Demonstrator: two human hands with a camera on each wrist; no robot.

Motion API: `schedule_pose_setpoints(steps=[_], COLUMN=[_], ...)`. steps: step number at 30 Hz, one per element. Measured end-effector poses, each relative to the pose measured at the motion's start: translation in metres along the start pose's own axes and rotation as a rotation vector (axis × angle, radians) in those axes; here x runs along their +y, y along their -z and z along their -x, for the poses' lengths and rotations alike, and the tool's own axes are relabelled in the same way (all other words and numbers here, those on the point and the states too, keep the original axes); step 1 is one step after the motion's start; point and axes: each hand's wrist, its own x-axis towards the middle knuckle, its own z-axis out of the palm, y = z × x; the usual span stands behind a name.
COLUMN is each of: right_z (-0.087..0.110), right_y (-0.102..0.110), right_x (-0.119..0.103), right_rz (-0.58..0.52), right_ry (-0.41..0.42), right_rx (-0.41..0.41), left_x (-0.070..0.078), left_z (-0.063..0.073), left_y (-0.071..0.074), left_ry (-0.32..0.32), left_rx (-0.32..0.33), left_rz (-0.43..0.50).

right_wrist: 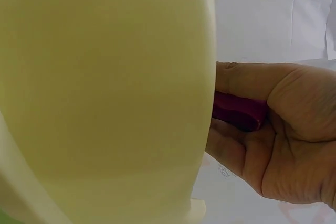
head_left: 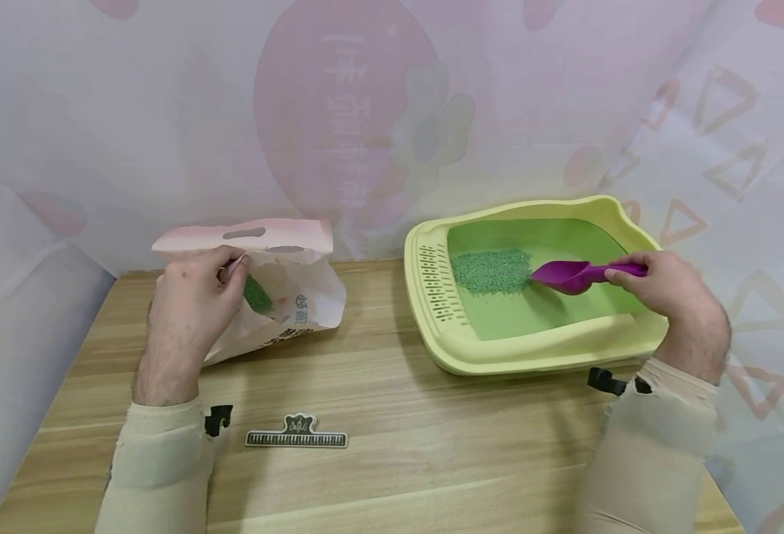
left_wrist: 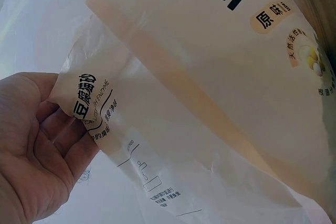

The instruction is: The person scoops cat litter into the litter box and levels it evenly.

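Note:
My left hand (head_left: pixel 194 304) pinches the open edge of a pale pink and white cat litter bag (head_left: pixel 318 293), and green litter pellets (head_left: pixel 257 294) show inside it. In the left wrist view the bag's printed side (left_wrist: pixel 210 103) faces the camera. A purple scoop (head_left: pixel 568 276) is in my right hand (head_left: pixel 672 285), its handle between thumb and fingers. The scoop's tip meets the right side of a heap of green pellets (head_left: pixel 495 271) in the yellow-green litter box (head_left: pixel 538 356). In the right wrist view the box wall (right_wrist: pixel 110 87) hides most of the scoop.
A piano-keyboard bag clip (head_left: pixel 297 432) lies on the wooden table (head_left: pixel 392 475) in front of the bag. Slots pierce the litter box's left ledge (head_left: pixel 435 285). Printed white cloth (head_left: pixel 358 119) hangs close behind the bag and box.

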Motion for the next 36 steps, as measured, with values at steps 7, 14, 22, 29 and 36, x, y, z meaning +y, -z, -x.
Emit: schedule_pose_setpoints(steps=[7, 14, 22, 29, 36], right_z=[0.001, 0.001, 0.001, 0.001, 0.002], right_y=[-0.001, -0.004, -0.011, -0.019, -0.025], right_x=[-0.005, -0.02, -0.045, -0.066, -0.088], right_rz=[0.012, 0.019, 0.006, 0.01, 0.01], right_ry=[0.013, 0.056, 0.113, 0.171, 0.219], right_rx=[0.031, 0.074, 0.144, 0.182, 0.211], left_x=[-0.001, -0.001, -0.001, -0.001, 0.0], left_z=[0.0, 0.001, 0.001, 0.001, 0.001], left_y=[0.0, -0.001, 0.0, -0.001, -0.001], left_ry=[-0.002, -0.006, -0.011, -0.012, -0.015], left_rx=[-0.003, -0.008, -0.003, -0.001, 0.006], left_rz=[0.002, 0.0, 0.001, 0.004, 0.005])
